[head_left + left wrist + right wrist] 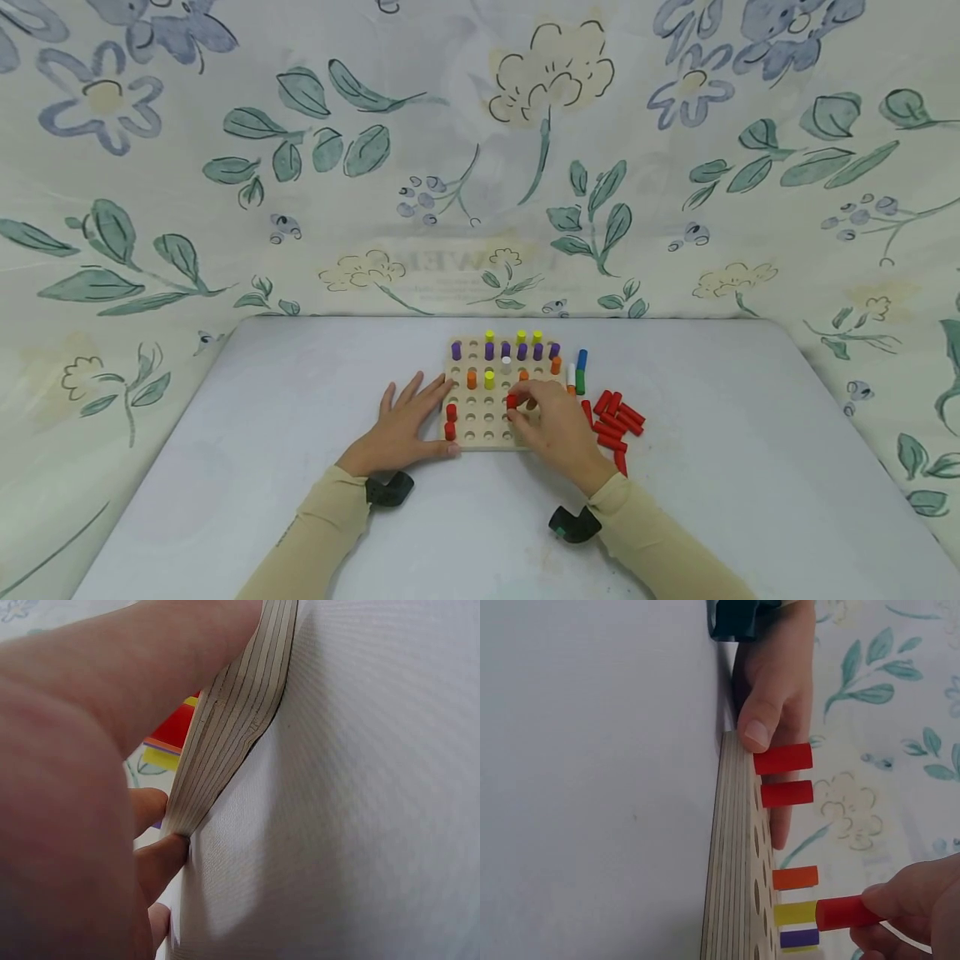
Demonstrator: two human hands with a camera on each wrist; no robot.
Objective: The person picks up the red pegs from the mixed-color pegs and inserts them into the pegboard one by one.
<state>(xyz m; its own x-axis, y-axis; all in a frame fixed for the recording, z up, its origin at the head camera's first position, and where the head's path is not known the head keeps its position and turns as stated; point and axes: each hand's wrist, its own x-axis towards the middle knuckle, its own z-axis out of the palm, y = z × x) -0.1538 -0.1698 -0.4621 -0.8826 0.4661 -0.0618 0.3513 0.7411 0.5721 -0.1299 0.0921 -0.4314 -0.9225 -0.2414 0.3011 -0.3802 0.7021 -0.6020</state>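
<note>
A wooden pegboard (479, 426) with rows of round holes lies flat on the table. My left hand (405, 429) rests along its left side, fingers spread and the thumb at the near-left corner. Between the thumb and fingers of my right hand (561, 429) is a red peg (844, 912), held above the board's middle-right part. Two red pegs (784, 759) stand upright in the left column near that thumb. Farther back stand purple pegs (457, 351), yellow pegs (490, 380), orange pegs (471, 380) and a white peg (506, 365). My right hand hides some holes.
Several loose red pegs (612, 422) lie scattered right of the board, close to my right hand. A blue peg (582, 360), a green peg (580, 382) and a white peg (572, 375) lie by its right edge. Behind the white table (187, 492) hangs a flowered cloth (465, 283).
</note>
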